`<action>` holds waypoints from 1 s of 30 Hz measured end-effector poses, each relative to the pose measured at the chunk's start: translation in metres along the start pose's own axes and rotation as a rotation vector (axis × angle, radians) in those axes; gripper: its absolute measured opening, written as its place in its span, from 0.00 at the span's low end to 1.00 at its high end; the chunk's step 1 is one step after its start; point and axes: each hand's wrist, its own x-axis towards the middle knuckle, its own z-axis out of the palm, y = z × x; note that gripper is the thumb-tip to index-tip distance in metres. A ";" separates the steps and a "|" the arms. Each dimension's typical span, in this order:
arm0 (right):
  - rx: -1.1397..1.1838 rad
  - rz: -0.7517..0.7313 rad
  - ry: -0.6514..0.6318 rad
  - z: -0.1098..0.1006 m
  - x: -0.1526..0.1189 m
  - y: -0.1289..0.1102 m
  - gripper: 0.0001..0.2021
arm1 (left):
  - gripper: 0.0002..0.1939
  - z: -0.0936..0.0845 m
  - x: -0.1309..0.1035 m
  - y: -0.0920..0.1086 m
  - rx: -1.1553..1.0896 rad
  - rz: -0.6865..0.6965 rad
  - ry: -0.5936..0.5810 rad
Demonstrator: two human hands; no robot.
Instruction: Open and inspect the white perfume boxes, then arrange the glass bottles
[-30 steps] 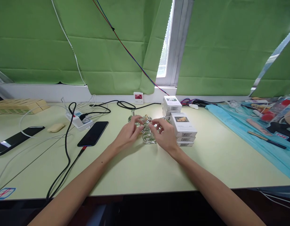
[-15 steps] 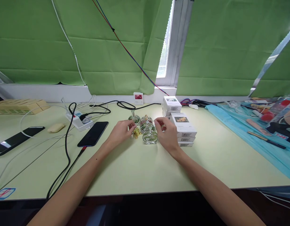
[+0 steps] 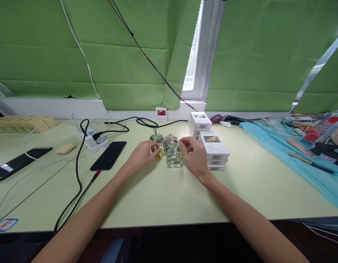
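Note:
Several small clear glass bottles stand close together between my hands. The front glass bottle [image 3: 175, 159] shows a bare neck. Behind it is a bottle with a gold top [image 3: 170, 141], and another bottle [image 3: 156, 137] stands at the back left. My left hand [image 3: 143, 153] is closed, thumb and forefinger pinching at small gold bottle caps [image 3: 159, 156] on the table, partly covered by the fingers. My right hand [image 3: 195, 155] curls closed around a glass bottle [image 3: 190, 148] at the right of the group, mostly hidden by the fingers.
Stacked white boxes [image 3: 214, 146] stand right beside my right hand, with more boxes [image 3: 200, 121] behind. A black phone [image 3: 108, 156], a power strip [image 3: 93, 141] and cables lie to the left. Blue sheeting [image 3: 284, 153] with assorted items covers the right side.
My left thumb and forefinger have shifted slightly over the gold caps, covering more of them. My right hand has moved a touch left; the bottles and boxes have stayed put.

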 end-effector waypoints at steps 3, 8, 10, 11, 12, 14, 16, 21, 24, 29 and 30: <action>0.005 -0.013 0.002 0.000 0.000 0.001 0.07 | 0.16 -0.002 0.000 -0.002 0.003 -0.014 -0.019; 0.008 -0.009 0.000 0.001 -0.001 0.003 0.07 | 0.15 -0.003 -0.001 -0.004 0.018 -0.032 -0.079; 0.003 -0.003 -0.002 0.001 -0.001 0.002 0.07 | 0.15 -0.003 -0.001 -0.006 0.004 -0.033 -0.103; 0.001 0.001 -0.003 0.001 -0.001 0.002 0.07 | 0.14 -0.003 0.000 -0.007 -0.008 -0.035 -0.112; 0.000 0.003 -0.003 0.000 -0.001 0.001 0.07 | 0.15 -0.003 0.000 -0.008 -0.021 -0.039 -0.122; 0.001 0.000 -0.004 0.000 -0.001 0.001 0.07 | 0.16 -0.002 0.000 -0.011 -0.045 -0.050 -0.139; 0.003 -0.004 -0.004 0.000 0.000 0.001 0.07 | 0.17 -0.002 0.000 -0.012 -0.067 -0.058 -0.149; -0.005 0.001 -0.007 0.000 0.000 0.003 0.07 | 0.16 -0.002 -0.001 -0.013 -0.103 -0.062 -0.143; -0.003 0.004 -0.009 0.000 0.000 0.003 0.07 | 0.16 -0.005 0.000 -0.012 -0.107 -0.068 -0.138; 0.003 0.008 -0.008 0.000 -0.001 0.003 0.07 | 0.14 -0.010 0.002 -0.009 -0.066 -0.063 -0.081; 0.001 0.007 -0.006 0.000 -0.002 0.002 0.07 | 0.13 -0.011 0.002 -0.008 -0.058 -0.061 -0.061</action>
